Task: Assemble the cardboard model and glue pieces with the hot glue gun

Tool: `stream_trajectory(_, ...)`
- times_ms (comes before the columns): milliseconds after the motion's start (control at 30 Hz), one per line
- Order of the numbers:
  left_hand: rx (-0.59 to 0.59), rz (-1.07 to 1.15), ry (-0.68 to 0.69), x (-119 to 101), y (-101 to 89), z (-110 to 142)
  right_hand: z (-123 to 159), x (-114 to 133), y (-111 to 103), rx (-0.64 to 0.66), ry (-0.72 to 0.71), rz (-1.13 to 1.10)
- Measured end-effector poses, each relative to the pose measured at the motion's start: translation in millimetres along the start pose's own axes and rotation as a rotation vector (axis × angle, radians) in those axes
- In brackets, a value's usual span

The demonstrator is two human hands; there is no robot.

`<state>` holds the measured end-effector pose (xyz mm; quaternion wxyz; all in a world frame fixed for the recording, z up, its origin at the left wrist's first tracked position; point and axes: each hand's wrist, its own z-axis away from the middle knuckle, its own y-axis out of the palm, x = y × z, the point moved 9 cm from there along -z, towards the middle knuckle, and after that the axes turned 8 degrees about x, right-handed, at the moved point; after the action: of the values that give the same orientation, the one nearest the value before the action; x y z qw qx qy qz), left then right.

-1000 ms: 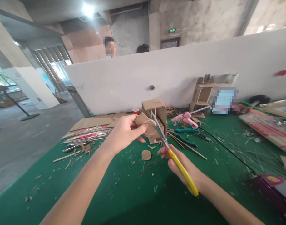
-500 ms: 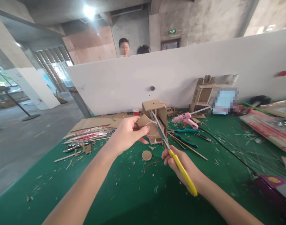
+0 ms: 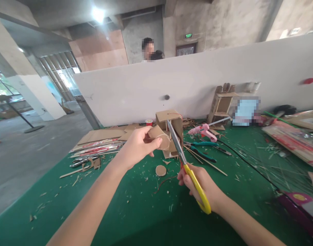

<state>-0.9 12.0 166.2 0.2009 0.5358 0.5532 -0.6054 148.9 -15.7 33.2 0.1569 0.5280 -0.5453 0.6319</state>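
Observation:
My left hand pinches a small piece of cardboard with a curved edge between thumb and fingers. In my right hand is a pair of scissors with yellow handles, my fingers wrapped round the grips. The blades point up and away, look closed, and sit just right of the cardboard piece, apart from it. Behind the blades stands a cardboard box, open at the side. A round cardboard disc lies on the green table below my hands.
A pink glue gun, teal-handled pliers and thin sticks lie to the right. Cardboard sheets and wrapped packets are at the left. A white partition closes off the table's back; a person shows beyond it.
The scissors have come away from the cardboard piece, slightly to the right, and their blades have closed. The cardboard has shifted a little left. The person behind the partition has moved right.

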Motion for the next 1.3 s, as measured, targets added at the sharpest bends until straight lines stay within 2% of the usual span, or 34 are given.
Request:
stream_trajectory(100,-0.011,0.075,-0.023,2.6,-3.6,1.5,1.5,3.8,0.8,0.004,-0.088,-0.012)
stream_trajectory(300,0.080,0.150,-0.026,-0.9,5.3,5.6,3.9,5.5,3.2,0.032,-0.124,-0.001)
stream_trajectory(500,0.059,0.120,0.008,-1.7,4.9,3.6,4.2,16.8,1.0,0.037,-0.128,0.064)
stream_trajectory(800,0.037,0.099,0.026,-1.3,4.4,1.4,4.9,12.1,-0.3,0.024,-0.141,0.036)
stream_trajectory(1067,0.003,0.103,0.025,-4.0,4.2,2.2,8.8,11.9,0.5,0.006,-0.162,0.104)
stream_trajectory(1300,0.002,0.109,0.022,-3.2,7.1,1.3,8.7,19.6,-2.4,-0.028,-0.146,0.141)
